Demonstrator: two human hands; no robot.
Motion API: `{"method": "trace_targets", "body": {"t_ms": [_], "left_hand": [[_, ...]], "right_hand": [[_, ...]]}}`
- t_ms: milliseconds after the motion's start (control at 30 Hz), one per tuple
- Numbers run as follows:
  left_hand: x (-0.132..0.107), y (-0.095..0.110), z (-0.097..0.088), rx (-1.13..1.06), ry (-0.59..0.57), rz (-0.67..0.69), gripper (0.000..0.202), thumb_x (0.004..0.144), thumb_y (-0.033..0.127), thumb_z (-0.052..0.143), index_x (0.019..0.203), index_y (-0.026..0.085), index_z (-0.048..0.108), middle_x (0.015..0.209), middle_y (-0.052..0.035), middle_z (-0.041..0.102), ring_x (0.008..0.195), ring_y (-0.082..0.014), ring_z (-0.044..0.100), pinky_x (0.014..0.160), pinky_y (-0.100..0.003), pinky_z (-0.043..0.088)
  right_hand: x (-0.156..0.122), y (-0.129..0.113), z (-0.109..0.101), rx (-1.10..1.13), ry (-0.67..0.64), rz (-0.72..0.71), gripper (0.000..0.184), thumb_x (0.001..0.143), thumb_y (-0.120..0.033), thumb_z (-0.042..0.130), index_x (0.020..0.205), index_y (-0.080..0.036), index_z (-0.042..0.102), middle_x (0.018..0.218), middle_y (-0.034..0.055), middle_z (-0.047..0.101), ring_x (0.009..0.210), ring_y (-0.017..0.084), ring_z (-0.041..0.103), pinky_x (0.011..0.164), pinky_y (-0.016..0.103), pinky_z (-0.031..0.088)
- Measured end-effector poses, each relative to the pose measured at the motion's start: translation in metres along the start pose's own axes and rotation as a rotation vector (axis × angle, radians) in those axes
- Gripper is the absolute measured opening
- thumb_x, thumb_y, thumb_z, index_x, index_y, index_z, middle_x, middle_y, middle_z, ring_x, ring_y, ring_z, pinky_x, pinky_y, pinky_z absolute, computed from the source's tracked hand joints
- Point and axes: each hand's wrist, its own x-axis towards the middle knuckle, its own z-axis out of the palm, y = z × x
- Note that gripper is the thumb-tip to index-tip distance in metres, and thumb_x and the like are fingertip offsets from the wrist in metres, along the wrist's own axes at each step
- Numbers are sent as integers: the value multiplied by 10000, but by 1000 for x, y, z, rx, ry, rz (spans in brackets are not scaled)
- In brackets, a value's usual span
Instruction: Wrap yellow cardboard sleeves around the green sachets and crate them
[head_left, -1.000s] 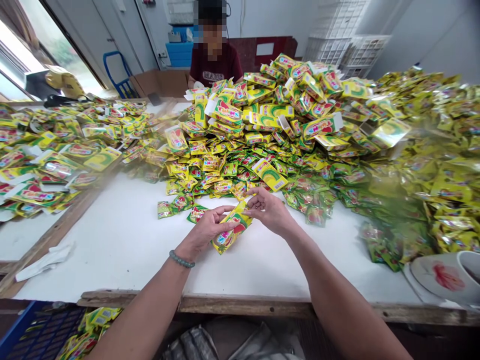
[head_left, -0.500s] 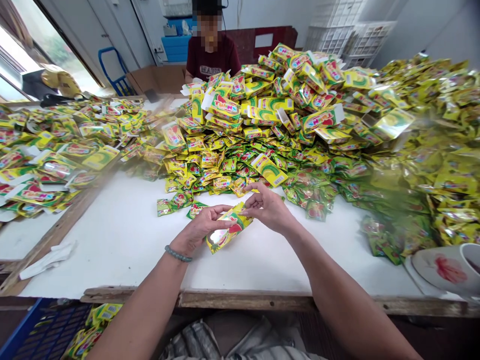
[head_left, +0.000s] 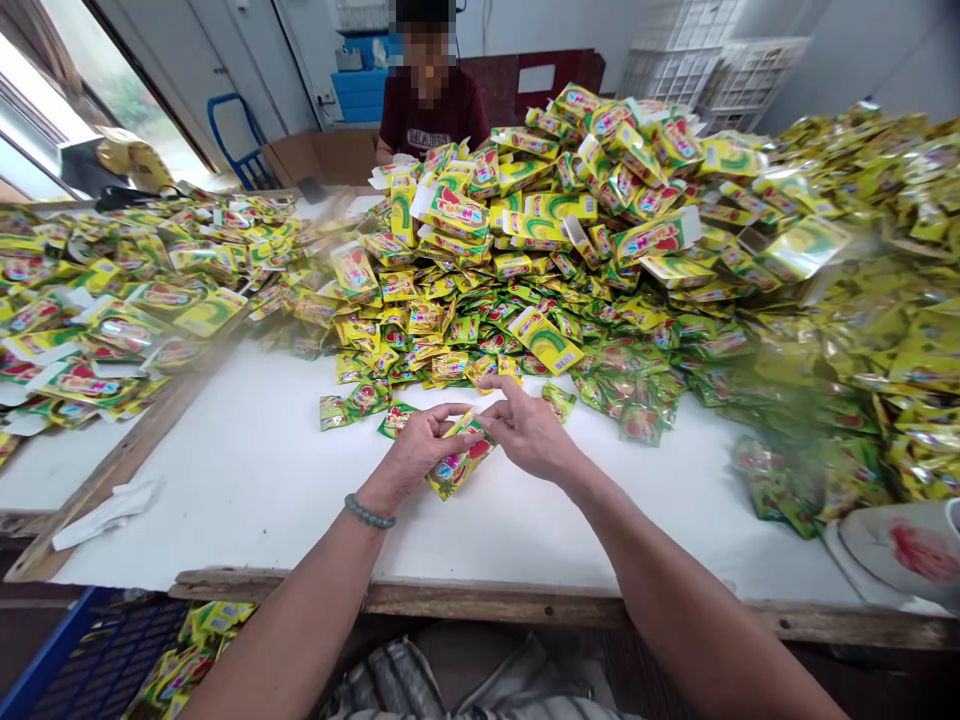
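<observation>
My left hand is closed around a small yellow and green candy box printed with fruit, thumb across its front. The box is tilted above the white table. At its upper right end, my right hand has bent fingers pressed together on the box's end; a flap there is partly covered by the fingers. Just beyond the hands lie a few green sachets, and a yellow-green sachet sits near my right knuckles. A closed yellow box rests on the sachet pile behind.
A tall heap of boxes and sachets fills the table's far side, with more boxes left of a wooden strip. A flowered mug stands at right. Below left is a blue crate. A person sits opposite.
My right hand has come closer to my left, its fingers now against the box's end. The box has turned a little in my left hand. The view has shifted slightly.
</observation>
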Motion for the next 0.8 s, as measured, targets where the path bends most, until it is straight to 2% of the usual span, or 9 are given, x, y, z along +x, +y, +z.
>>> {"method": "trace_targets", "body": {"t_ms": [233,367,400,467,533,567,667,733,800], "left_hand": [[1,-6,3,-13,15,6,762,498,343,928,1132,110,575,775,-63,734,647,-190,685,613,-259,520],[2,-4,5,-52,71,47,752,513,348,921,1141,118,577,788,-63,737,661,-191,689,632,-267,532],[2,-3,6,-72,93,71,745,522,352,916,1144,125,573,794,-58,737,663,-190,689,634,-268,535],[2,0,7,-103,136,121,727,547,357,902,1150,147,555,782,-42,731,633,-180,678,602,-260,531],[2,2,8,-122,175,183,727,586,358,880,1185,182,508,761,-18,719,595,-167,659,563,-252,522],[2,2,8,-132,198,222,733,605,360,869,1204,201,477,749,-5,710,580,-160,649,550,-248,518],[2,1,6,-145,248,324,724,642,373,841,1219,232,427,714,26,678,559,-138,616,537,-233,505],[2,-1,4,-107,227,348,655,670,381,820,1187,221,451,691,34,651,547,-120,587,524,-215,482],[2,-4,1,-45,172,351,556,700,376,795,1134,208,491,693,32,636,555,-108,571,527,-203,465]], "right_hand": [[-1,0,4,103,-48,60,362,865,-256,541,1211,-218,441,823,19,725,637,146,597,614,254,400],[1,5,5,308,-37,61,385,862,-333,568,1212,-221,452,880,39,726,701,159,623,647,274,444],[3,7,6,374,20,31,380,859,-358,578,1193,-218,464,909,49,721,762,169,638,683,285,464],[5,9,7,417,221,-30,336,843,-393,607,1107,-206,516,961,67,700,871,182,637,765,305,482],[8,12,9,340,384,-33,288,816,-418,645,982,-189,587,964,74,677,864,179,611,789,312,479],[9,13,11,318,398,-14,291,800,-435,663,935,-182,615,943,73,670,829,174,598,776,314,479],[12,16,21,431,244,26,360,754,-477,706,943,-173,665,873,54,658,766,164,580,734,307,480],[12,17,28,503,183,23,375,747,-488,714,948,-173,676,811,33,643,733,155,567,696,290,466],[12,19,33,484,159,38,349,755,-497,706,867,-168,680,743,20,620,687,145,542,654,280,442]]}}
